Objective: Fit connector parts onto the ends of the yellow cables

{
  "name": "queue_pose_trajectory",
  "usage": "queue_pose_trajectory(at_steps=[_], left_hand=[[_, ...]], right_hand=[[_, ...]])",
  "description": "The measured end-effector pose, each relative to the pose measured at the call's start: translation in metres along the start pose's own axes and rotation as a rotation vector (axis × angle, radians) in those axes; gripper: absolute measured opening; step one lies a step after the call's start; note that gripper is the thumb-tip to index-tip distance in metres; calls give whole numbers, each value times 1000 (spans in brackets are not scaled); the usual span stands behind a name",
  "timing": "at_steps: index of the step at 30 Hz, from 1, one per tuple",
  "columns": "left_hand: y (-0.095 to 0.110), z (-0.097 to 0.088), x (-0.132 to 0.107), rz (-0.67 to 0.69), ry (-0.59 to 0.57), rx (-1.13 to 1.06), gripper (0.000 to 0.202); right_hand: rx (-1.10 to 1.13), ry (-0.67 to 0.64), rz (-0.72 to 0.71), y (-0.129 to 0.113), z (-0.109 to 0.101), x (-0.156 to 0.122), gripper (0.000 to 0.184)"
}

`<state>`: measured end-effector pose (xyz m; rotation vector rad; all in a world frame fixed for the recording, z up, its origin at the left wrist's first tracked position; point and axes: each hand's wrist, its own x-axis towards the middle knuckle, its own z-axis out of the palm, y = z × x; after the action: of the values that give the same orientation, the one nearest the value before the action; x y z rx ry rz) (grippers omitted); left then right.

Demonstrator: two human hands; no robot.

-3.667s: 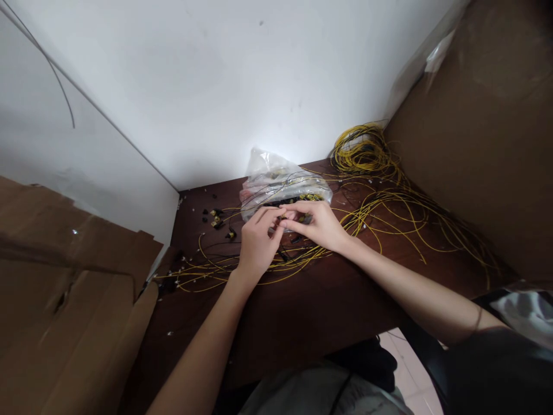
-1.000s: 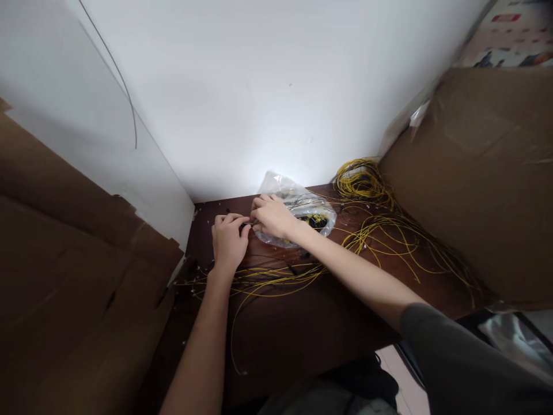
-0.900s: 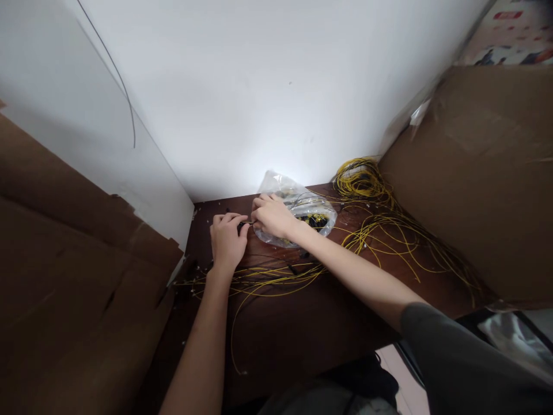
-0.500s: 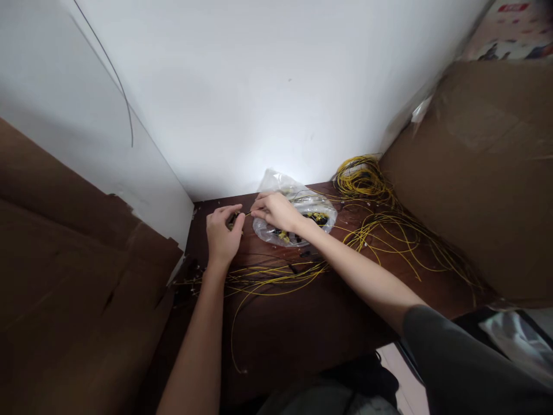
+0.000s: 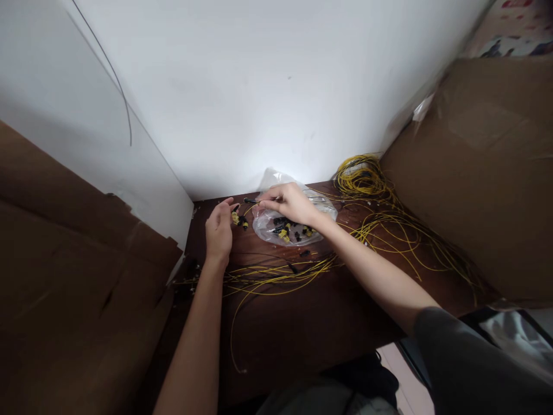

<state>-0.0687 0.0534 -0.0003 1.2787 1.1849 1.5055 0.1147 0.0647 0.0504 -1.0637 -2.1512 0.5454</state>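
Note:
My right hand point(image 5: 288, 203) pinches a thin cable with a black connector end point(image 5: 250, 200) pointing left, above a clear plastic bag point(image 5: 264, 233). Inside the bag lie several small black and yellow connector parts point(image 5: 284, 234). To the left, my left hand point(image 5: 219, 227) is curled, with small black and yellow connector pieces point(image 5: 236, 218) at its fingers; its palm is partly hidden. The hands are a little apart. Below them a bundle of thin yellow and black cables point(image 5: 276, 281) stretches across the dark table point(image 5: 302, 328).
A coil of yellow cable point(image 5: 360, 176) lies at the back right, with more loose yellow cables point(image 5: 401, 230) before it. Cardboard boxes stand at the right point(image 5: 470, 184) and left point(image 5: 64, 276). A white wall point(image 5: 242, 104) rises behind the table.
My right hand has moved slightly up and right, away from my left hand, and the cable's black end now shows. The left hand's fingers have shifted, exposing the connector pieces.

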Motion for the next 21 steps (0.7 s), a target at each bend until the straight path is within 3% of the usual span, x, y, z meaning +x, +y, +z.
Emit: queue_pose_trajectory(at_steps=[5, 8, 13, 21], left_hand=[[11, 9, -7, -173, -192, -295, 51], [17, 14, -13, -161, -247, -308, 46], [20, 20, -20, -62, -204, -195, 29], [19, 23, -21, -132, -137, -190, 21]], right_hand=[[2, -43, -21, -6, 0, -3, 23], [-30, -68, -26, -8, 1, -5, 23], [-60, -111, -67, -8, 4, -7, 21], [-49, -117, -103, -11, 2, -10, 21]])
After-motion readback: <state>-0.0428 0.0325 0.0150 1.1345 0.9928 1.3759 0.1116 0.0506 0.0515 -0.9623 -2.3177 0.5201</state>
